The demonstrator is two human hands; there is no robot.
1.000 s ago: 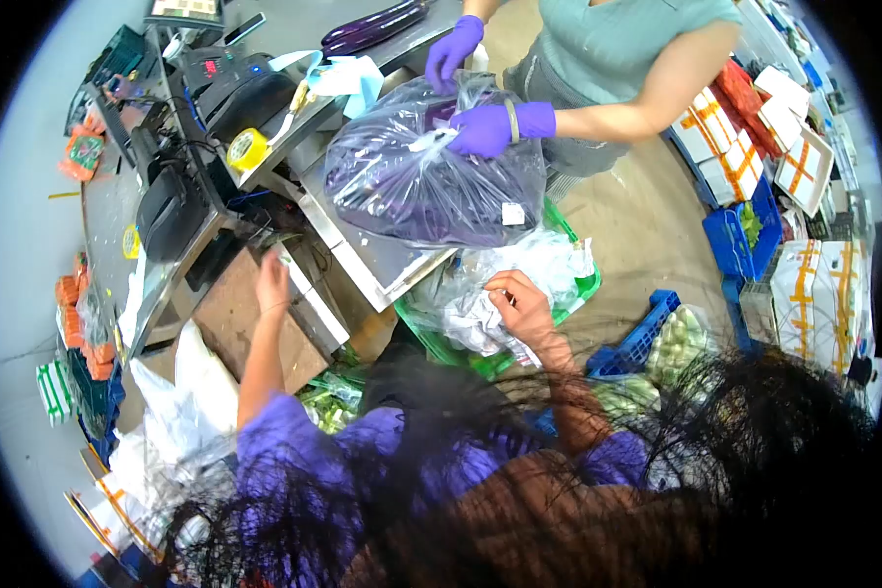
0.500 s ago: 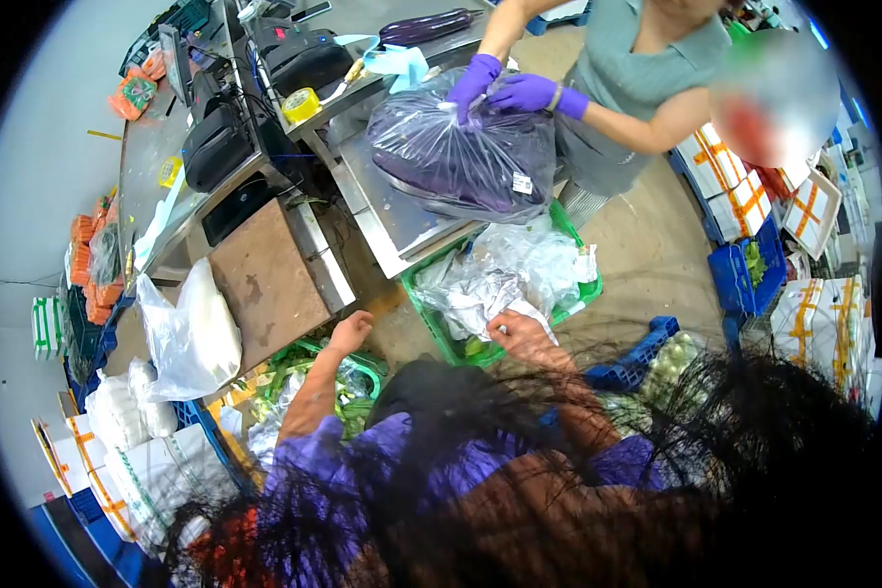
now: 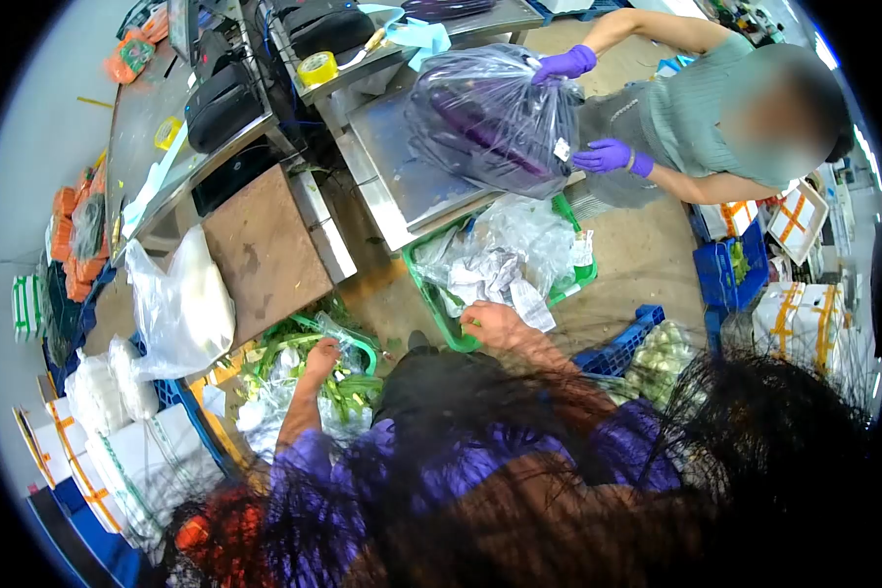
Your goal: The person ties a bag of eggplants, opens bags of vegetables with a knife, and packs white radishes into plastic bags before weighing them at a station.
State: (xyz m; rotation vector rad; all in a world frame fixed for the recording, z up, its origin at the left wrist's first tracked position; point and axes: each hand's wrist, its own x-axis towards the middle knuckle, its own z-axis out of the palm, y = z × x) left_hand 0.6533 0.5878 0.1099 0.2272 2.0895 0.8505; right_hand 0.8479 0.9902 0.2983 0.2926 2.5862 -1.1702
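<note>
co-worker [image 3: 696, 118] in a grey-green top stands beyond and to the right of the green basket [image 3: 435, 318]. a steel-topped stand [image 3: 387, 171] lies just beyond the basket, and a brown board [image 3: 265, 255] is to its left. on the stand, beyond the basket, sits a clear plastic bag of eggplants [image 3: 480, 127]; the co-worker's farther purple glove [image 3: 565, 65] is on its upper end, while the nearer purple glove [image 3: 608, 157] is at its side, fingers stretched out, its contact with the bag unclear. the basket itself holds crumpled clear plastic [image 3: 534, 230] and crumpled white paper [image 3: 500, 284]. left of the basket and closer to the wearer, a green tub [image 3: 368, 355] holds leafy greens [image 3: 353, 392]; to the basket's right is a blue crate [image 3: 612, 351] beside bagged pale vegetables [image 3: 661, 355]. the wearer's right hand [image 3: 492, 323] is at the basket's near edge, close to the paper, fingers bent inward. the left hand [image 3: 320, 360], left of the basket, is at the leafy greens, fingers curled. whether either hand pinches anything cannot be told. a yellow tape roll [image 3: 317, 69] rests beyond and left of the basket.
</note>
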